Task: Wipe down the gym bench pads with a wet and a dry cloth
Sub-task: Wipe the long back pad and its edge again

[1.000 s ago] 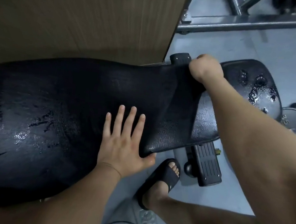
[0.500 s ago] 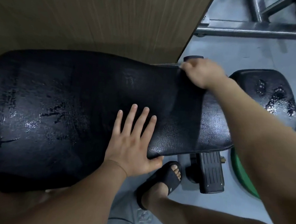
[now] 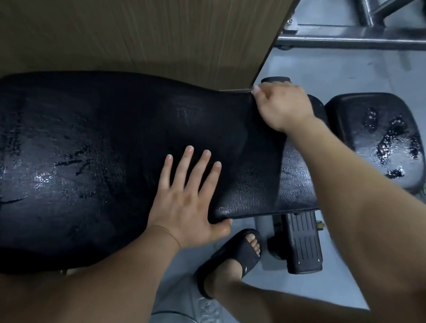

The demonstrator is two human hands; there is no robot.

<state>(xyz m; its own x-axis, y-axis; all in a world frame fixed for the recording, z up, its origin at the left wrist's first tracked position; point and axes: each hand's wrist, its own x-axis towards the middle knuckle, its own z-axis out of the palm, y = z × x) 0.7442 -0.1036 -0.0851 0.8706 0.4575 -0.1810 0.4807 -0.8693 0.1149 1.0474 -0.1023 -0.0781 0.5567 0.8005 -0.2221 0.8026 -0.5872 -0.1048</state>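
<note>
Wet black bench pad (image 3: 90, 149), grey floor (image 3: 319, 72)

Left hand (image 3: 187, 200) flat, fingers spread, right hand (image 3: 282, 105) reaching forward, fingers curled (grip unclear)

Wooden panel (image 3: 116, 16) hard against back pad (image 3: 76, 161), steel frame (image 3: 374, 41) beyond — open floor (image 3: 335, 287) near side

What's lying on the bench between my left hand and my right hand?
Nothing separate: in the head view, only bare black pad stretches from the left hand to the right hand at its far edge.
</note>
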